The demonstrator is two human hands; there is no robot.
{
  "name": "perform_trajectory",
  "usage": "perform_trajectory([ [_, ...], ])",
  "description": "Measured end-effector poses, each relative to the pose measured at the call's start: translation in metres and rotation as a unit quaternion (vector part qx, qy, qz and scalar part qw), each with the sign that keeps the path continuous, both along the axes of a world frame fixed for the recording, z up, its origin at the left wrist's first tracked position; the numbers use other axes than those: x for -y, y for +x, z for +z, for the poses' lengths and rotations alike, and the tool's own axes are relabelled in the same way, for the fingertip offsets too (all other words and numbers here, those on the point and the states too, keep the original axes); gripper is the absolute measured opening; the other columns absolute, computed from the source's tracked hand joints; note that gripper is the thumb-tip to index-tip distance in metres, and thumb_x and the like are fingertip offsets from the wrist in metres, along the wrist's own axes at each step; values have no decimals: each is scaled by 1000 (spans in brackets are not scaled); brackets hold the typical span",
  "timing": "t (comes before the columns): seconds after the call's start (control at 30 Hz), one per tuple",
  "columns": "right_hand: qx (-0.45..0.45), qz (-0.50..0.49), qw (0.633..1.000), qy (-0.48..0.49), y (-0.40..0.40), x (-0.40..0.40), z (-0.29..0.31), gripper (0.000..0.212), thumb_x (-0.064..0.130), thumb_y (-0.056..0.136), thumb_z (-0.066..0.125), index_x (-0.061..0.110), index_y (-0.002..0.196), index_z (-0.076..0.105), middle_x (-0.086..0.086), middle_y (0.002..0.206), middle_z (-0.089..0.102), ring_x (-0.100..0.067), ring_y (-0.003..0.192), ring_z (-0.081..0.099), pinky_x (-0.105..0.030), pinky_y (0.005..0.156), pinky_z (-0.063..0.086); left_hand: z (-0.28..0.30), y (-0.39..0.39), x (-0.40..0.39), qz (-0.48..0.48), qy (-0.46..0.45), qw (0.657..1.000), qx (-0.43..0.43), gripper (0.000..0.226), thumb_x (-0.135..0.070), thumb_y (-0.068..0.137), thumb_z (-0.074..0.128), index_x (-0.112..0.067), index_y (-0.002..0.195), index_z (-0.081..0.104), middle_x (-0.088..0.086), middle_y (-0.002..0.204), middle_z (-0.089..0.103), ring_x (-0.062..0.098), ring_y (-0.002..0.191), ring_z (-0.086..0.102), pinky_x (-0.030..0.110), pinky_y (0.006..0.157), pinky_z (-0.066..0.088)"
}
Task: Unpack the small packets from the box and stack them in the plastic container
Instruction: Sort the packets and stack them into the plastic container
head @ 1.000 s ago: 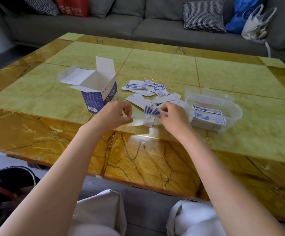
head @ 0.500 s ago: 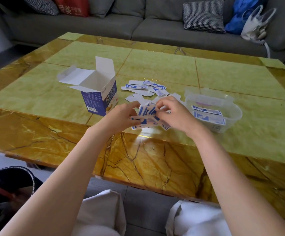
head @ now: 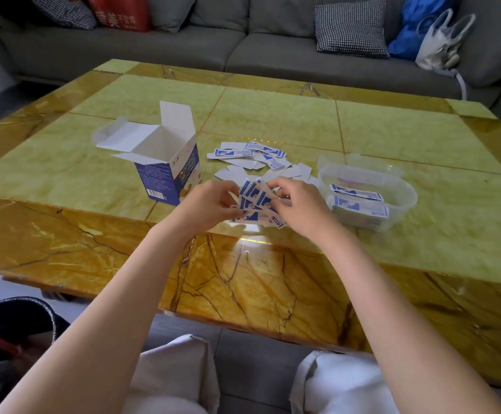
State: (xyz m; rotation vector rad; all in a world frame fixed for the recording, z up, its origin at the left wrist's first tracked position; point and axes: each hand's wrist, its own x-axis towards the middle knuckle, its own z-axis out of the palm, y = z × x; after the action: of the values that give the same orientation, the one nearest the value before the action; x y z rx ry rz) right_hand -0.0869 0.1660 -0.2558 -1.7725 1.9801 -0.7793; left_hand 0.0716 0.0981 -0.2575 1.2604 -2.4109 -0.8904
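A home living room: a grey sofa with houndstooth cushions beyond a marble coffee table.

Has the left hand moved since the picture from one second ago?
Yes. The left hand has shifted right, away from the box, toward the right hand.

At eleven o'clock the red bag on the sofa reads, seemingly, "吾美不害羞"; box print blurs.
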Motion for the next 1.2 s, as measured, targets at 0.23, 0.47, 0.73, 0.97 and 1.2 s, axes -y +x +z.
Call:
perform_trajectory([
  [0.23, -12, -21, 996, -80, -6, 2, 10, 16, 6, 90, 53, 5, 103, 62, 1, 99, 55, -9, 85, 49, -3, 65, 38, -8, 5, 7, 24, -44, 999, 3, 9, -15, 83, 66, -10, 90, 69, 1, 84, 69, 10, 77, 61, 15, 67, 46],
  [0.47, -145, 35, 989, -21, 1, -5, -8, 16, 11, 94, 45, 11, 110, 48, -8, 107, 65, -20, 85, 58, -28, 68, 48, 0, -4, 2, -12, 61, 996, -57, 30, 2, 87, 49, -11, 110, 63, 6, 104, 68, 16, 90, 65, 28, 86, 53],
  [0.73, -259, 81, 962, 5, -1, -13, -21, 29, 23, 99, 36, 14, 122, 52, -3, 119, 54, -20, 113, 45, -34, 89, 43, -2, -8, -6, -48, -19, 996, 79, 28, -28, 85, 62, -17, 112, 63, -1, 104, 57, 13, 90, 53, 25, 78, 42],
  [0.97, -293, 40, 952, 81, -10, -23, -9, 36, 42, 90, 52, 21, 118, 52, -1, 113, 51, -21, 101, 53, -32, 73, 45, -1, -7, -5, -49, -58, 988, 133, 30, -27, 84, 64, -16, 112, 63, -3, 96, 53, 12, 84, 51, 15, 62, 39],
  [1.2, -177, 50, 979, 87, -11, -21, -3, 21, 24, 91, 56, 10, 105, 62, -1, 103, 46, -15, 91, 49, -22, 72, 35, -3, -14, -6, -77, -56, 987, 127, 29, -18, 80, 69, -13, 109, 65, 3, 105, 62, 14, 89, 55, 25, 78, 45],
])
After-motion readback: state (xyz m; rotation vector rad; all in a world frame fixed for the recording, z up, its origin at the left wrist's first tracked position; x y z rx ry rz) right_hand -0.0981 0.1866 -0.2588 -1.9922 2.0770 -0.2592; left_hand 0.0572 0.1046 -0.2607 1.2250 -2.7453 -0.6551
